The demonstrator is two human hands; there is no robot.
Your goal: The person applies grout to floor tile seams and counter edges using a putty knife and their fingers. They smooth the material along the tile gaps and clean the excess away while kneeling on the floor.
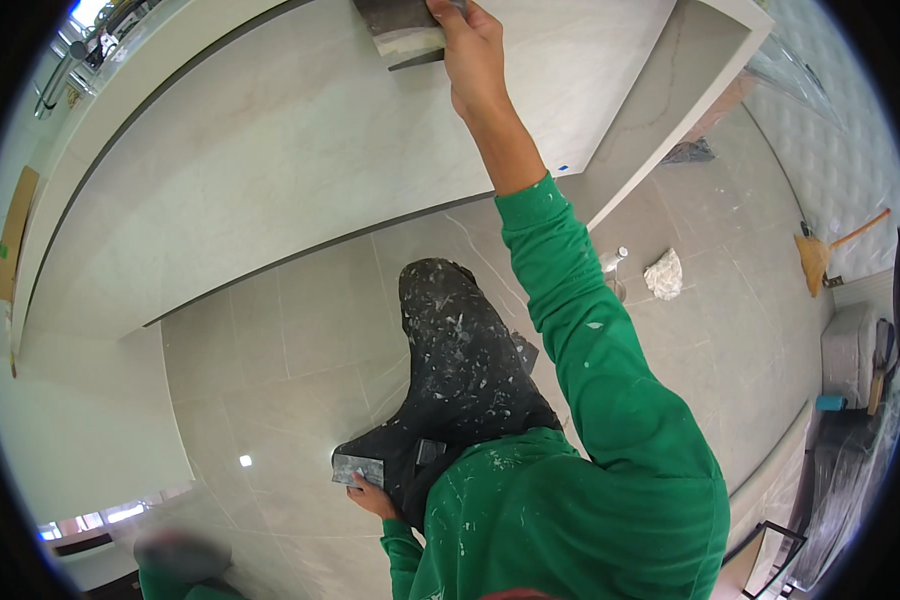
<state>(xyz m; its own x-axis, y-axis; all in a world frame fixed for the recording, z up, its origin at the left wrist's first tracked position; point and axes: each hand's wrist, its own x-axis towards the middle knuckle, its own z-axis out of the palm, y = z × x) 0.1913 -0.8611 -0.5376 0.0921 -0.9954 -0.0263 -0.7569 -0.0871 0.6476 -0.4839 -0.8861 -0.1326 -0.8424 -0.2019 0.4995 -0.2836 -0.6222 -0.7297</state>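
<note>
My right hand [478,62] is raised at the top, its fingers closed around a wide-bladed putty knife [398,22]. The blade lies at the surface of the pale marbled panel [300,130], and its upper part is cut off by the picture's edge. Low down, beside my dark, paint-flecked trousers [457,345], my left hand [373,497] grips a grey rectangular plate, smeared with whitish filler [358,469]. Much of that hand is hidden behind the plate and my sleeve.
On the tiled floor [290,370] to the right stand a clear bottle [615,260] and a crumpled white cloth [663,274]. A broom [816,262] leans at the far right near a grey case [850,355]. A blurred dark shape [182,553] appears lower left.
</note>
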